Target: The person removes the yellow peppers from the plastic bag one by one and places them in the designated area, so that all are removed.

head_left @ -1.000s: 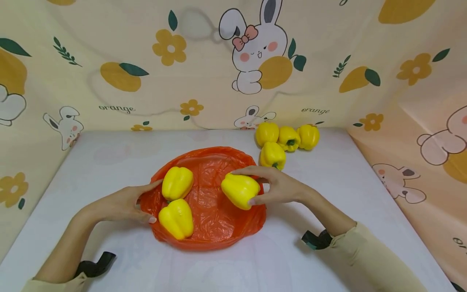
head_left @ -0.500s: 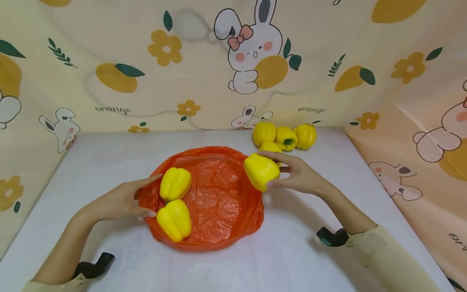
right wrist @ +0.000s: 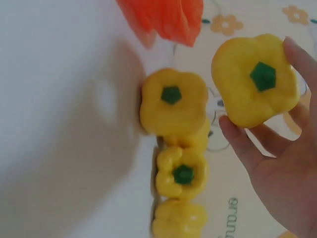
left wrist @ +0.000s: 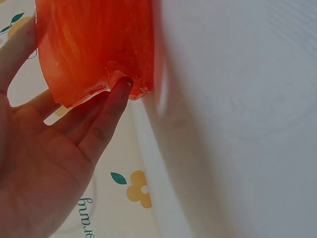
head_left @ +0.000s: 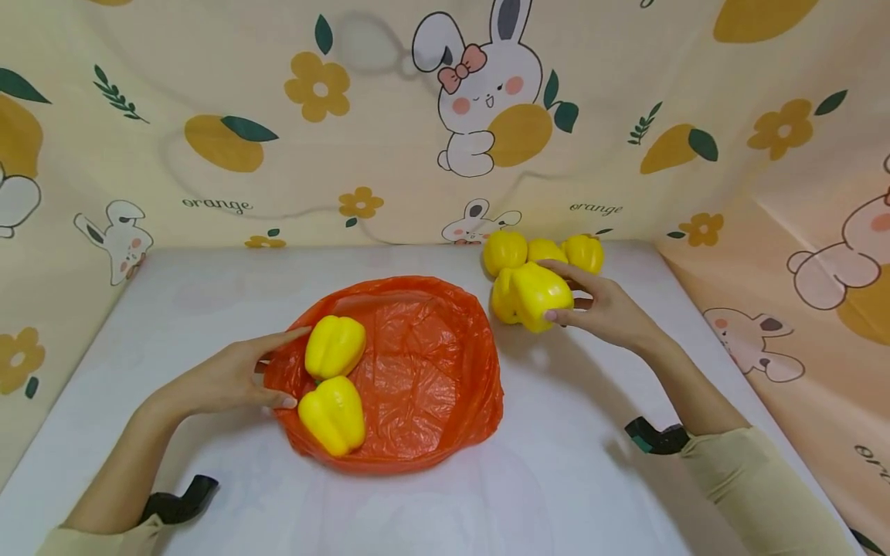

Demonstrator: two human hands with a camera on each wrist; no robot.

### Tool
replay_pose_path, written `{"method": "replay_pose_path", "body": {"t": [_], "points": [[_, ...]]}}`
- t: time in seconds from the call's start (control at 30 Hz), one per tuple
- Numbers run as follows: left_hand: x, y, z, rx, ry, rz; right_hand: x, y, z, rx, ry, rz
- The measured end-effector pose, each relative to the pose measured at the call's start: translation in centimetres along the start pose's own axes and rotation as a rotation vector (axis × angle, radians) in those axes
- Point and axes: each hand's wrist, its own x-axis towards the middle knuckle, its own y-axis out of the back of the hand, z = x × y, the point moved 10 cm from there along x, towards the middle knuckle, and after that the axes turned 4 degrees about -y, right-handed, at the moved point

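My right hand [head_left: 608, 313] grips a yellow bell pepper [head_left: 542, 297] between thumb and fingers. It hangs beside other bell peppers at the back right and partly covers the nearest one [head_left: 505, 297] in the head view. In the right wrist view the gripped pepper's green stem end [right wrist: 263, 76] faces the camera, apart from the standing peppers. My left hand [head_left: 232, 378] holds the left rim of an open red plastic bag [head_left: 417, 371], its fingers spread along the side; some lie hidden behind the plastic in the left wrist view. Two yellow bell peppers [head_left: 336, 347] sit at the bag's left.
Several yellow bell peppers [head_left: 505, 253] are clustered at the back right of the white table [head_left: 556, 494], close to the patterned cloth wall [head_left: 389, 131]. Black wrist mounts [head_left: 179, 500] sit on both forearms. Cloth also rises along the table's sides.
My right hand has carried its bell pepper out from over the bag, rightward and back to the clustered peppers. My left hand stays on the bag's rim.
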Motion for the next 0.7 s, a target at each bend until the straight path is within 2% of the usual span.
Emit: {"method": "replay_pose_path", "body": {"t": [0.27, 0.5, 0.7], "points": [[0.0, 0.1, 0.1, 0.012, 0.001, -0.008, 0.3, 2.1, 2.5, -0.07, -0.117, 0.053], [-0.1, -0.1, 0.0, 0.018, -0.01, -0.012, 0.2, 3.3, 4.7, -0.055, -0.147, 0.088], [-0.1, -0.2, -0.1, 0.023, -0.012, -0.017, 0.3, 3.4, 6.4, -0.074, -0.161, 0.098]]}}
